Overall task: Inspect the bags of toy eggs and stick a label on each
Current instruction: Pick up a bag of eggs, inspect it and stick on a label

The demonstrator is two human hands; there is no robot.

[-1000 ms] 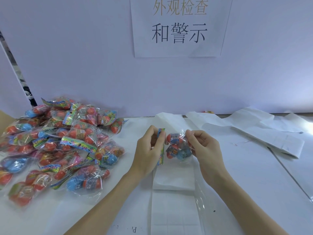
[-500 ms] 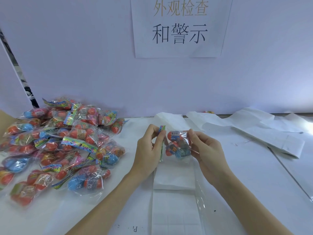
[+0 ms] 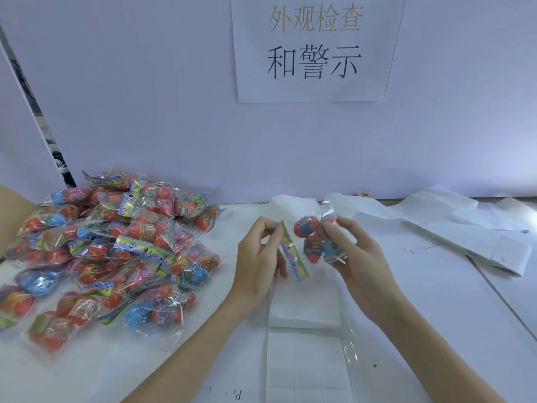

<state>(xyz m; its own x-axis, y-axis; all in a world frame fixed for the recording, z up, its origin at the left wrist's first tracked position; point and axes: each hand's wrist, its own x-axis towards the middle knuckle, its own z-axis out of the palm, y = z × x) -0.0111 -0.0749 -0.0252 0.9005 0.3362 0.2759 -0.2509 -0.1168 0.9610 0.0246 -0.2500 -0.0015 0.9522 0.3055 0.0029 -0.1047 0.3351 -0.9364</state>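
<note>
Both hands raised: left hand (image 3: 258,257) pinches the bag's header card (image 3: 293,253), right hand (image 3: 354,254) grips the bag of toy eggs (image 3: 315,239).

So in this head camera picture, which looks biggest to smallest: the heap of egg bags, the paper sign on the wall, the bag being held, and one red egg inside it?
1. Heap of egg bags, though it lies nearer the camera than the sign.
2. Paper sign, not far behind the heap.
3. Held bag, pinched by the left hand and right hand.
4. Red egg inside it.

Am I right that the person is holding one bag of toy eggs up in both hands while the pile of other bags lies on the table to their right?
Not quite: the head view shows the pile of bags on the person's left. Both the left hand and right hand do hold one bag.
</note>
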